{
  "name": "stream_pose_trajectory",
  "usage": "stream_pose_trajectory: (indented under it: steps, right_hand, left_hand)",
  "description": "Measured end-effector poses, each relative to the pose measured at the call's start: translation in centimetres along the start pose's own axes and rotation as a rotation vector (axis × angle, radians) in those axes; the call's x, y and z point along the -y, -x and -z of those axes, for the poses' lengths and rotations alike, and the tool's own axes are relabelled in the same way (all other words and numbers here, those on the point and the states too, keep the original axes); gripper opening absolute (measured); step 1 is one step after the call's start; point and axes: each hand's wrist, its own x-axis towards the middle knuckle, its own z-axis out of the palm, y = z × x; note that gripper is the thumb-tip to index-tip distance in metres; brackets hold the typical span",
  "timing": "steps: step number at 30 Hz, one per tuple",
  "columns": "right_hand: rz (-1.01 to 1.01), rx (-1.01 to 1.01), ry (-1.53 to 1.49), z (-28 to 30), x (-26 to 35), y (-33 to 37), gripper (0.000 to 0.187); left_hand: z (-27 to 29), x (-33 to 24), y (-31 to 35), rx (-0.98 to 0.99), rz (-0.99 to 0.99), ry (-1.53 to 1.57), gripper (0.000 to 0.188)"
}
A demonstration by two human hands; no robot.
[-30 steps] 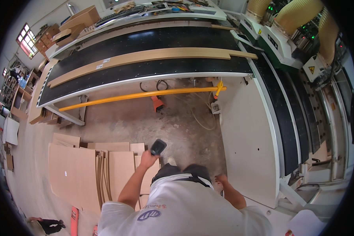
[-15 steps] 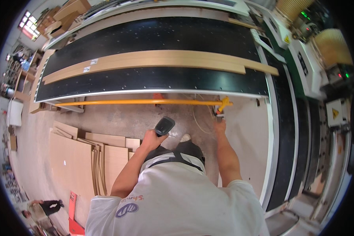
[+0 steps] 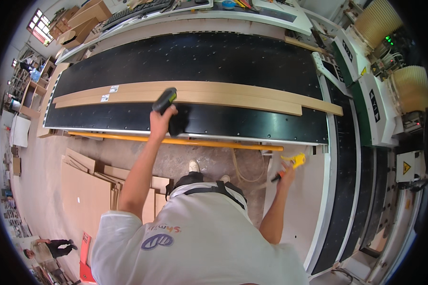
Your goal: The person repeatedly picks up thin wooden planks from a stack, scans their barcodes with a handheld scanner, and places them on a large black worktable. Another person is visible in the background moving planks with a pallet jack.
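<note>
My left hand (image 3: 160, 124) is wrapped round a black handheld scanner (image 3: 164, 100) with a yellow-green accent. It is raised in front of two long, narrow wood-coloured strips (image 3: 233, 95), which lie side by side on the black machine table (image 3: 214, 59). Small white labels (image 3: 114, 89) sit near the strips' left ends. Below the table's front edge, at the right, my right hand (image 3: 285, 175) is closed on a yellow pistol-shaped tool (image 3: 296, 160), slightly smeared by motion. An orange-red part shows at its lower end; its exact kind is unclear.
An orange-yellow bar (image 3: 185, 141) runs along the table's front. Cut panels (image 3: 88, 194) stand at the lower left, near a red pallet jack (image 3: 84, 254). White machine housings (image 3: 384, 114) rise at the right. Another person (image 3: 47, 251) is at the far lower left.
My left hand has lifted the scanner forward and left, over the table's front. The right hand has moved slightly right and back with the yellow tool. My view has shifted, showing more behind the table.
</note>
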Motion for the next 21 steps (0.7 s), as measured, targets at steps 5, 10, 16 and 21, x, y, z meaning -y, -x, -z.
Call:
stream_pose_trajectory:
  steps: [5,10,16,21]
  right_hand:
    - [-0.004,0.111,-0.269,5.0,8.4,10.7,0.043]
    - [-0.366,0.753,0.734,-0.6,13.8,19.5,0.033]
    - [-0.084,0.511,0.741,-8.9,16.9,22.8,0.030]
    - [0.128,0.267,0.809,-15.0,16.7,22.1,0.027]
  left_hand:
    - [-2.9,3.0,-11.7,0.021,0.044,0.079,0.038]
    - [-5.5,4.3,-15.1,0.112,0.230,0.152,0.039]
    - [-6.1,5.8,-13.8,0.161,0.096,-0.088,0.044]
    - [-6.6,5.0,-12.9,0.107,-0.022,-0.094,0.047]
